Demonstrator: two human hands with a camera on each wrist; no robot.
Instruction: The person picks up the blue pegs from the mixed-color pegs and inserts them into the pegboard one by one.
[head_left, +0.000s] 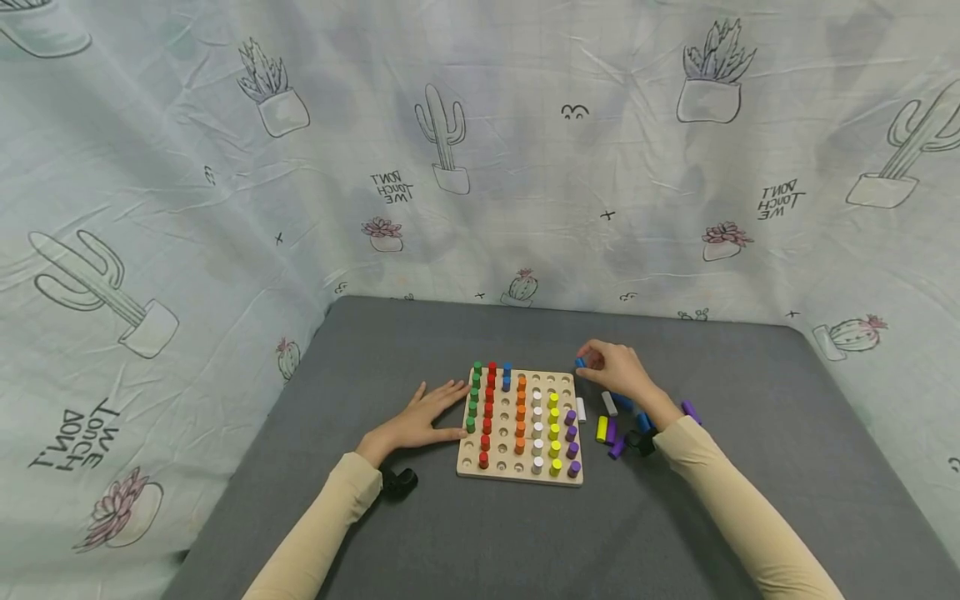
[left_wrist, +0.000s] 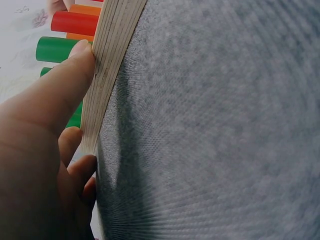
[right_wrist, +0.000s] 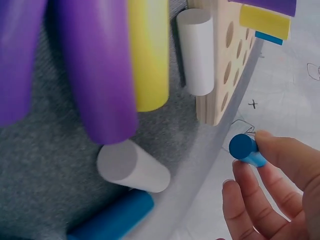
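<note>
A wooden pegboard [head_left: 517, 478] lies on the grey table, with columns of green, red, blue, orange, white, yellow and purple pegs standing in its holes. My left hand [head_left: 422, 417] rests at the board's left edge, fingers spread; in the left wrist view its thumb [left_wrist: 75, 75] touches the edge beside a green peg [left_wrist: 55, 49]. Between thumb and fingertips my right hand [head_left: 617, 368] pinches a blue peg [right_wrist: 244, 147], held off the table past the board's upper right corner. Some holes in the blue column and at the right corner are bare.
Loose pegs lie right of the board: a white peg [head_left: 581, 409] against its edge, another white peg [head_left: 609, 404], a yellow peg [head_left: 602, 429], and several purple and blue ones. A purple peg [head_left: 691, 411] lies beyond the right wrist. A patterned cloth [head_left: 517, 167] hangs behind.
</note>
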